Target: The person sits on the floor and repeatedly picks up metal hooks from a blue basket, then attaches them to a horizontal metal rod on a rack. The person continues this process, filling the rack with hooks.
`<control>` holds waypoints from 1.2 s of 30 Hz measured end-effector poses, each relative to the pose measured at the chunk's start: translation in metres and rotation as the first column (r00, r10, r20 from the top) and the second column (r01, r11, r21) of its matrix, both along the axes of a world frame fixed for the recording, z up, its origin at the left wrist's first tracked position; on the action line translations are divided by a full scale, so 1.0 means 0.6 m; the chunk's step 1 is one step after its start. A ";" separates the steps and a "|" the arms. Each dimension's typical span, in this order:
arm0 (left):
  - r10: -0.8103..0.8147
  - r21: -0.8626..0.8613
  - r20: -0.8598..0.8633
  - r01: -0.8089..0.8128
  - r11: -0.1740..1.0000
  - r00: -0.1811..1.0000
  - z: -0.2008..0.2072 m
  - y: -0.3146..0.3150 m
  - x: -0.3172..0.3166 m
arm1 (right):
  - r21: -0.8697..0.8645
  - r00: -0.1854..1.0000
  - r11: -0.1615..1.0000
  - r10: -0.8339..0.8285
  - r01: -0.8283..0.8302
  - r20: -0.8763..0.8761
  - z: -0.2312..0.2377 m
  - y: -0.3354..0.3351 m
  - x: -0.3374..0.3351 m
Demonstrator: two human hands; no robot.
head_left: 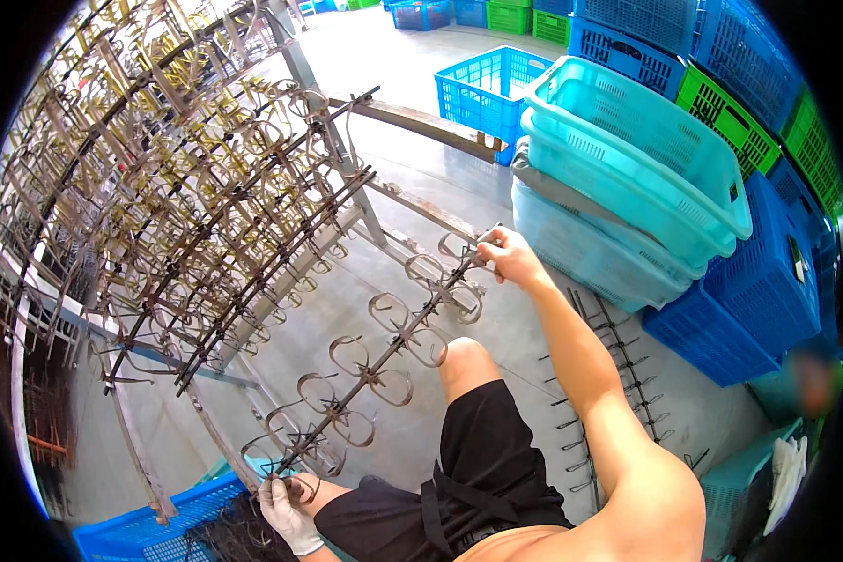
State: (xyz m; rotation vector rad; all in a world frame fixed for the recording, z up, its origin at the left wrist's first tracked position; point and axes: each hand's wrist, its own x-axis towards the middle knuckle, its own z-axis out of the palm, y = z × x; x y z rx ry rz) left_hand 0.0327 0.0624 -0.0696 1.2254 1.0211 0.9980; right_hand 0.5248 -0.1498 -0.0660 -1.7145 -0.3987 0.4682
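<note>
In the head view, you hold a looped rod (395, 345) slanting from seven o'clock towards one, your gloved left hand (288, 515) pinching its lower end, your right hand (506, 255) the upper. Steady, even support should keep its loops off your knee (468, 363). The rack (300, 70) crowds ten o'clock; turquoise crates (609, 178) stand at two, spiky rods (629, 367) at four.

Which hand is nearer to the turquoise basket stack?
Right. In the picture, the right hand is just left of the turquoise basket stack; the gloved left hand is far below, at lower left.
</note>
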 end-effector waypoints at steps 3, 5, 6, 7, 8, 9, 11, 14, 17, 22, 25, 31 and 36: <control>0.051 -0.019 -0.020 -0.052 0.998 0.998 0.004 0.000 0.011 | 0.120 0.999 0.992 -0.033 0.030 0.018 -0.023 -0.001 -0.003; 0.048 -0.004 -0.021 -0.048 0.999 0.999 0.000 0.004 0.009 | 0.357 1.000 0.934 -0.026 0.029 -0.015 -0.051 -0.012 -0.008; 0.061 0.011 -0.075 -0.060 0.998 0.995 0.004 0.004 0.009 | 0.454 0.993 0.891 0.069 -0.019 -0.095 -0.062 -0.020 -0.011; 0.062 0.020 -0.083 -0.060 0.998 0.995 0.007 0.002 0.012 | 0.494 0.990 0.870 0.075 -0.007 -0.119 -0.071 -0.020 -0.008; 0.062 0.036 -0.093 -0.059 0.998 0.994 0.014 0.004 0.015 | 0.538 0.986 0.843 0.082 0.009 -0.145 -0.074 -0.011 -0.009; 0.062 0.052 -0.103 -0.057 0.997 0.993 0.017 0.006 0.019 | 0.580 0.981 0.814 0.090 0.026 -0.170 -0.077 -0.003 -0.011; 0.048 -0.018 -0.066 -0.049 0.999 0.997 0.008 0.018 0.012 | 0.635 0.979 0.768 0.060 0.080 -0.196 -0.084 0.009 -0.017; 0.047 -0.019 -0.086 -0.049 0.999 0.995 0.011 0.025 0.010 | 0.682 0.974 0.712 -0.012 0.168 -0.228 -0.088 0.038 -0.026; 0.048 -0.018 -0.116 -0.051 0.999 0.992 0.029 0.012 0.022 | 0.613 0.970 0.767 -0.050 0.191 -0.239 -0.061 0.034 -0.033; -0.149 -0.008 -0.150 0.149 0.989 0.977 0.035 0.013 0.001 | 0.530 0.967 0.827 -0.060 0.188 -0.249 -0.035 0.021 -0.027; -0.017 -0.146 -0.053 0.010 0.989 0.998 0.067 -0.015 0.020 | 0.459 0.970 0.873 -0.061 0.166 -0.236 -0.024 0.016 -0.031; 0.045 -0.003 -0.064 -0.045 0.999 0.997 0.008 -0.009 0.019 | 0.475 0.976 0.858 -0.124 0.196 -0.179 -0.042 0.007 -0.037; -0.004 0.006 -0.025 0.004 1.000 1.000 -0.002 0.001 0.001 | 0.317 0.979 0.945 -0.009 0.075 -0.205 -0.003 -0.006 -0.036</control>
